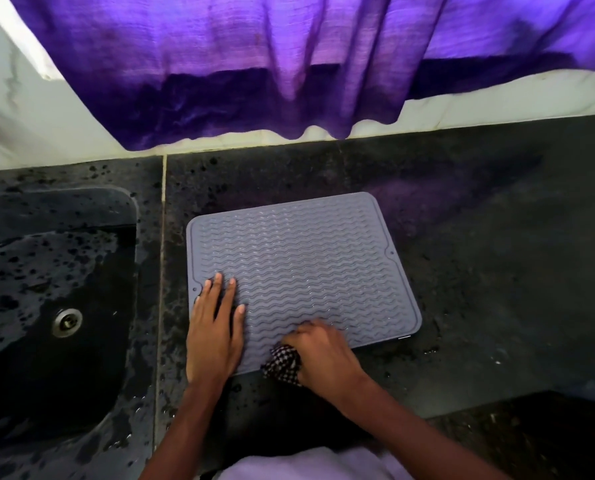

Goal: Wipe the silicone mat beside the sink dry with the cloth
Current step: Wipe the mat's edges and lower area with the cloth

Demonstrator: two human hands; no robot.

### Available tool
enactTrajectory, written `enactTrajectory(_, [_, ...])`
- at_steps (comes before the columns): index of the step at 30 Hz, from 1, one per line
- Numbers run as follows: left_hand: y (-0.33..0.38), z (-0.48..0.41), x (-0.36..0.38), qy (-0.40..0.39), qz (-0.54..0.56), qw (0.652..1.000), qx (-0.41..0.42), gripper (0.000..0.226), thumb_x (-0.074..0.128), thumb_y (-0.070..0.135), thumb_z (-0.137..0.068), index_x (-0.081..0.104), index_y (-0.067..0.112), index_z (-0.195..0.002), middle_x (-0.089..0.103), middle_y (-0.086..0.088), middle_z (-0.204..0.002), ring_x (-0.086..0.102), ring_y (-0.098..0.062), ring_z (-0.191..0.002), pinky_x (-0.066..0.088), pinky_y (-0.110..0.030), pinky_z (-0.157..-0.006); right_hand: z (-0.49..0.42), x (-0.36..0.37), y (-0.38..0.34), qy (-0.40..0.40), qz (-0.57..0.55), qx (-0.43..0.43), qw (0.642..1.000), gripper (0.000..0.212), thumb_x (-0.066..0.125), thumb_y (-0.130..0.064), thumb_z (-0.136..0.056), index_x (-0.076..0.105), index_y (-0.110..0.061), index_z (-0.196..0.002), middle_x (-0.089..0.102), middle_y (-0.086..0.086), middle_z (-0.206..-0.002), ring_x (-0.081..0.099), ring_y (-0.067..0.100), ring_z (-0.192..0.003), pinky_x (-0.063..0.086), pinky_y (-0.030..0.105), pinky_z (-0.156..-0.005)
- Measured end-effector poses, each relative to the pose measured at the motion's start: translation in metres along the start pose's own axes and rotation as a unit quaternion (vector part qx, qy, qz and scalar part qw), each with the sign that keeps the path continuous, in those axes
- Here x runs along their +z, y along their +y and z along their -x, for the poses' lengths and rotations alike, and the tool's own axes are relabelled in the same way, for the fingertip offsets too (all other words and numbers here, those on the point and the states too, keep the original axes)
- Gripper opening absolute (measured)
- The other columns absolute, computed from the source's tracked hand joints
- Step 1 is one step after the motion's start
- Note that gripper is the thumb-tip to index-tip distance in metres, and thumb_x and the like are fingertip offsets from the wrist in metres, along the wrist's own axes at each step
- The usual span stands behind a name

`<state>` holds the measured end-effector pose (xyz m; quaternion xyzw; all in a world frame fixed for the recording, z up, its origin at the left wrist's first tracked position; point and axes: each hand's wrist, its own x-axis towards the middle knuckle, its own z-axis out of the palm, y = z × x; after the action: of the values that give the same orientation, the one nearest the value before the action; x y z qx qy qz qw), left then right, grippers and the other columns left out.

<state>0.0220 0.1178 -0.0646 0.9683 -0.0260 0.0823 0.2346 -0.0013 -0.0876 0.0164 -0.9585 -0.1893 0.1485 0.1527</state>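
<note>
Head view: dark counter (462, 271) beside sink (57, 306), purple curtain (254, 64) above; mat (306, 258) lies flat, long axis slanting left-right; left hand (214, 336) presses it, fingers spread; right hand (323, 358) fist grips cloth (282, 364).

Grey wavy silicone mat (303, 271) flat on the dark speckled stone bench (479, 271), just beside a wet black sink (46, 306). Left hand (214, 327) pressed flat on the mat's near left corner. Right hand (323, 355) closed round a black-and-white checked cloth (284, 363) at the near edge. Purple curtain (289, 64) hanging behind.
</note>
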Motion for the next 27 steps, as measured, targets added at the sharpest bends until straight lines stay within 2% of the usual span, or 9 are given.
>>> enactTrajectory(3, [0.001, 0.000, 0.000, 0.006, -0.001, 1.000, -0.001, 0.053, 0.038, 0.036, -0.104, 0.046, 0.011, -0.149, 0.035, -0.009, -0.160, 0.027, -0.026, -0.151, 0.028, -0.048, -0.120, 0.014, -0.011, 0.046, -0.014, -0.001, 0.047, 0.999, 0.031, 0.063, -0.016, -0.072, 0.067, -0.025, -0.102, 0.069, -0.002, -0.105, 0.060, 0.023, -0.104, 0.049, 0.034, -0.090])
enactTrajectory(11, [0.003, 0.001, 0.003, 0.027, -0.015, 1.000, -0.001, 0.052, 0.040, 0.035, -0.102, 0.051, 0.009, -0.146, 0.040, -0.011, -0.157, 0.032, -0.027, -0.148, 0.034, -0.049, -0.117, 0.046, -0.056, 0.146, -0.038, -0.036, 0.207, 0.977, 0.028, 0.070, -0.026, -0.070, 0.070, -0.033, -0.098, 0.073, -0.005, -0.093, 0.069, 0.019, -0.090, 0.056, 0.031, -0.075])
enactTrajectory(13, [0.007, -0.003, 0.002, 0.038, -0.025, 0.999, -0.009, 0.050, 0.043, 0.034, -0.099, 0.057, 0.007, -0.140, 0.047, -0.013, -0.151, 0.043, -0.031, -0.141, 0.040, -0.051, -0.112, 0.039, -0.066, 0.153, -0.027, -0.055, 0.214, 0.975, 0.030, 0.070, -0.021, -0.069, 0.072, -0.033, -0.097, 0.074, -0.004, -0.088, 0.070, 0.018, -0.086, 0.057, 0.031, -0.074])
enactTrajectory(16, [0.017, -0.018, -0.005, 0.039, -0.040, 0.998, -0.033, 0.049, 0.044, 0.037, -0.096, 0.062, 0.007, -0.130, 0.053, -0.013, -0.143, 0.052, -0.034, -0.129, 0.043, -0.048, -0.107, 0.013, -0.080, 0.153, 0.031, -0.103, 0.192, 0.976, 0.029, 0.068, -0.010, -0.070, 0.074, -0.024, -0.094, 0.075, 0.000, -0.085, 0.070, 0.018, -0.082, 0.056, 0.031, -0.074])
enactTrajectory(20, [0.024, -0.028, 0.004, 0.015, -0.048, 0.998, -0.030, 0.058, 0.042, 0.047, -0.099, 0.051, 0.011, -0.145, 0.040, -0.012, -0.156, 0.036, -0.032, -0.145, 0.026, -0.049, -0.120, -0.032, -0.086, 0.147, 0.115, -0.132, 0.175, 0.969, 0.032, 0.064, -0.009, -0.072, 0.073, -0.022, -0.101, 0.075, 0.002, -0.087, 0.069, 0.021, -0.079, 0.058, 0.036, -0.074])
enactTrajectory(22, [0.023, -0.026, 0.011, -0.002, -0.049, 0.998, -0.044, 0.065, 0.035, 0.052, -0.100, 0.043, 0.014, -0.151, 0.030, -0.011, -0.162, 0.026, -0.030, -0.150, 0.022, -0.048, -0.122, -0.046, -0.082, 0.145, 0.112, -0.126, 0.168, 0.971, 0.035, 0.063, -0.004, -0.072, 0.072, -0.021, -0.101, 0.074, 0.004, -0.092, 0.069, 0.024, -0.085, 0.058, 0.037, -0.077])
enactTrajectory(25, [0.023, -0.024, 0.013, -0.014, -0.060, 0.997, -0.048, 0.067, 0.031, 0.054, -0.100, 0.038, 0.015, -0.154, 0.026, -0.010, -0.164, 0.022, -0.027, -0.152, 0.019, -0.045, -0.123, -0.050, -0.076, 0.152, 0.116, -0.125, 0.166, 0.971, 0.043, 0.061, 0.003, -0.074, 0.071, -0.020, -0.109, 0.073, 0.006, -0.102, 0.068, 0.026, -0.092, 0.056, 0.036, -0.085])
enactTrajectory(27, [0.024, -0.024, 0.011, -0.015, -0.063, 0.997, -0.050, 0.067, 0.031, 0.054, -0.100, 0.037, 0.015, -0.154, 0.025, -0.010, -0.164, 0.021, -0.027, -0.152, 0.017, -0.044, -0.124, -0.043, -0.077, 0.164, 0.129, -0.121, 0.199, 0.964, 0.042, 0.060, 0.006, -0.074, 0.071, -0.014, -0.110, 0.072, 0.012, -0.101, 0.068, 0.030, -0.090, 0.055, 0.034, -0.082])
